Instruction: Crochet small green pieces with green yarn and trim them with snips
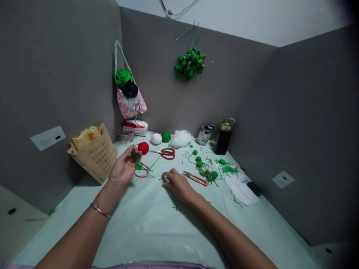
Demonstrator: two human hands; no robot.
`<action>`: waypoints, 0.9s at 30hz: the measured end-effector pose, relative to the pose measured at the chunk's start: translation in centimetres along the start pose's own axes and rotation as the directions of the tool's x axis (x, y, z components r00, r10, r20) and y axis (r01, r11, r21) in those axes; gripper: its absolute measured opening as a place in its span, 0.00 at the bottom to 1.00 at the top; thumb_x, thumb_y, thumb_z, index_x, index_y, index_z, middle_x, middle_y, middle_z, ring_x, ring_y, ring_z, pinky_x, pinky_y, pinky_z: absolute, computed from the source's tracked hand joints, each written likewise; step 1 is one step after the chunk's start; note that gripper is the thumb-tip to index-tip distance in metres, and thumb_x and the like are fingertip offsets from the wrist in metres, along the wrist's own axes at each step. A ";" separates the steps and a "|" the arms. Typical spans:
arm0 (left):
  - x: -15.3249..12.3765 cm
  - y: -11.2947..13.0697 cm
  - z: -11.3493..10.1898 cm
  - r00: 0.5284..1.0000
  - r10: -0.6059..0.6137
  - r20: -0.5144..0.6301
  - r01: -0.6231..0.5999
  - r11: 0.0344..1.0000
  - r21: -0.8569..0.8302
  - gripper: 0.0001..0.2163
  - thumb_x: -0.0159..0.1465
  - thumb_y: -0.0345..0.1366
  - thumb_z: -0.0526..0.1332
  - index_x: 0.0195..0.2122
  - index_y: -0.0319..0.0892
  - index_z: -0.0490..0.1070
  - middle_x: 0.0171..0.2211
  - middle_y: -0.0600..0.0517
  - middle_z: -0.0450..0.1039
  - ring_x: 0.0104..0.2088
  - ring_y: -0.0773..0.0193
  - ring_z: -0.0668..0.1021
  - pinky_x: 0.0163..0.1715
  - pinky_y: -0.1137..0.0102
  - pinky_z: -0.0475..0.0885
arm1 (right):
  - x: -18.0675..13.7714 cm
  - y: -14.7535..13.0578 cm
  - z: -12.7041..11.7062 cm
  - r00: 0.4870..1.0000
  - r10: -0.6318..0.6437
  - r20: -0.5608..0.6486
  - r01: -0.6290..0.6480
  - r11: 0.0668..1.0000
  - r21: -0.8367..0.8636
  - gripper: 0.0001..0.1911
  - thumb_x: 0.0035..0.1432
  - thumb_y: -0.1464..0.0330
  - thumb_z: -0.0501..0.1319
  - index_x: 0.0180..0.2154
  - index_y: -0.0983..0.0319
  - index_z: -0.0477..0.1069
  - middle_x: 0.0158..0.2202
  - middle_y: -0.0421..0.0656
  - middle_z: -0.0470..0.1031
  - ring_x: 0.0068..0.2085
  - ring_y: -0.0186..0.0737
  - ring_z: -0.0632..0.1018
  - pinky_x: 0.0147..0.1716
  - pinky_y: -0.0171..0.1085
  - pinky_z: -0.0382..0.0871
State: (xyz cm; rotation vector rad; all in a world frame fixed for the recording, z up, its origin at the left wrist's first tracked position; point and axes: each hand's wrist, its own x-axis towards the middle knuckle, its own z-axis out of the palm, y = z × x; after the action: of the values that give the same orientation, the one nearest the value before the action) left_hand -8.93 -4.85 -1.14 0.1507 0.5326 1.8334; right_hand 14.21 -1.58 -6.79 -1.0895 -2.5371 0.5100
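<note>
My left hand (123,166) is raised over the left part of the table, its fingers closed on a small green crocheted piece (138,166). Green yarn trails from this piece to the right, and a loop of red yarn (142,171) shows just below it. Low over the table's middle is my right hand (178,183), fingers curved and thumb apart from the forefinger. By its fingertips is a small red snippet (160,178), apparently not gripped. Orange-handled thread snips (198,179) lie just right of that hand. Red-handled scissors (167,153) lie farther back.
Red (143,148), white (156,139) and green (166,136) yarn balls stand behind, beside white stuffing (181,139). Green crocheted balls with strands (207,172) lie right. A paper bag (97,157) leans left; a dark bottle (223,140) stands back right. Grey partitions enclose the table.
</note>
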 end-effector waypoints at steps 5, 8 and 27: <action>0.4 0.9 -0.1 1.000 0.021 -0.006 -0.021 1.000 0.013 0.17 0.72 0.23 0.50 0.28 0.37 0.72 0.23 0.54 0.75 0.21 0.75 0.77 0.30 0.80 0.80 | 0.8 -0.4 -0.9 0.995 -0.058 0.076 0.058 0.998 0.009 0.11 0.65 0.78 0.56 0.40 0.63 0.77 0.40 0.46 0.76 0.40 0.39 0.76 0.40 0.34 0.65; 0.0 -0.5 -0.3 0.999 -0.042 0.021 0.041 0.998 0.056 0.14 0.70 0.21 0.53 0.30 0.36 0.73 0.25 0.53 0.76 0.22 0.74 0.78 0.30 0.80 0.80 | -1.5 -0.4 -3.1 0.983 -0.109 0.146 0.103 0.993 0.048 0.08 0.65 0.77 0.58 0.40 0.62 0.76 0.39 0.42 0.78 0.39 0.36 0.77 0.39 0.31 0.66; -2.9 -7.8 -2.5 0.905 -0.375 0.203 0.257 0.859 0.442 0.04 0.60 0.24 0.68 0.34 0.37 0.75 0.28 0.55 0.74 0.27 0.70 0.79 0.36 0.74 0.81 | -6.0 4.1 -9.3 0.983 0.079 -0.166 -0.110 0.975 -0.192 0.10 0.65 0.77 0.53 0.39 0.62 0.72 0.37 0.45 0.75 0.38 0.40 0.75 0.38 0.34 0.65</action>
State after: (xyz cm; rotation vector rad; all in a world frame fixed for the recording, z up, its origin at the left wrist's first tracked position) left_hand -2.07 -6.40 -6.32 0.5677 0.6858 1.3267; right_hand 24.66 -1.62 -1.40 -1.2731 -2.4464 0.1842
